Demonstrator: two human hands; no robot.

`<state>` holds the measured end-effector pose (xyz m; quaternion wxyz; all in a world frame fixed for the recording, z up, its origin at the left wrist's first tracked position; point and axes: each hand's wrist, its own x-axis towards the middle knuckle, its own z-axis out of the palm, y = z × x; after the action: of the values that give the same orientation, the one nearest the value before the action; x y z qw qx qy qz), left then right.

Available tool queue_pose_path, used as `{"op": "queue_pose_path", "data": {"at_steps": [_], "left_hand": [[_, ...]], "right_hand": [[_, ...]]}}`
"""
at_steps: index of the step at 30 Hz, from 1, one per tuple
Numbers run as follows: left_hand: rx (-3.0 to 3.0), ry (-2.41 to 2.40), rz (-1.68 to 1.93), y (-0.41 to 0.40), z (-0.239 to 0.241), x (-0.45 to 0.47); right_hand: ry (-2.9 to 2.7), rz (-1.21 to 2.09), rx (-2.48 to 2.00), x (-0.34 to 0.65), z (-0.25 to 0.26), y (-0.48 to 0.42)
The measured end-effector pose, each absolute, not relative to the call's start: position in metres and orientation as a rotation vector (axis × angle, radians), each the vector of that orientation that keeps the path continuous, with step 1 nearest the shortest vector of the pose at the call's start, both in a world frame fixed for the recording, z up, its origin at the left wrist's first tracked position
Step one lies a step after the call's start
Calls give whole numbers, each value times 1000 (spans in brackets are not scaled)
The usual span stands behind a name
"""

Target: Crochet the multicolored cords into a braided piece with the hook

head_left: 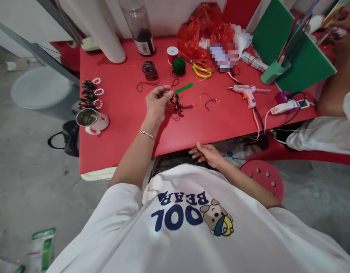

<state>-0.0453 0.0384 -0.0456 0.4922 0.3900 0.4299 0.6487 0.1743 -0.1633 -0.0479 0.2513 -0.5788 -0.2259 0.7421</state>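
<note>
My left hand (158, 101) is raised over the red table, thumb and fingers pinched on a small multicoloured yarn piece (176, 102) with dark orange and green loops. Just behind it lies a crochet hook (185, 88) with a green handle. A loose dark strand runs from a multicoloured yarn ball (149, 70) toward my fingers. My right hand (207, 154) hangs low at the table's front edge, fingers apart and holding nothing. Short yarn scraps (210, 102) lie right of the yarn piece.
Yellow-handled scissors (202, 71), a green yarn ball (178, 66) and a red spool (172, 55) sit farther back. A pink glue gun (249, 93) with cords lies right. A metal cup (92, 120) and beaded yarn pieces (89, 93) stand left. Another person's arm (336, 72) is at right.
</note>
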Motion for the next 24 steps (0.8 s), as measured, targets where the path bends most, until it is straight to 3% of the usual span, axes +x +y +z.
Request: {"op": "queue_pose_path", "data": {"at_steps": [8,18,24], "left_hand": [[966,1026,1563,28,-58,-38],[1073,984,1493,25,-56,-31],[981,949,1507,23,-47,-23]], "right_hand": [[-496,1687,-1605,147,-45,-154],[-642,1680,-1639,151,-30,-150],[-1161,1740,-1452,184,-52,-175]]}}
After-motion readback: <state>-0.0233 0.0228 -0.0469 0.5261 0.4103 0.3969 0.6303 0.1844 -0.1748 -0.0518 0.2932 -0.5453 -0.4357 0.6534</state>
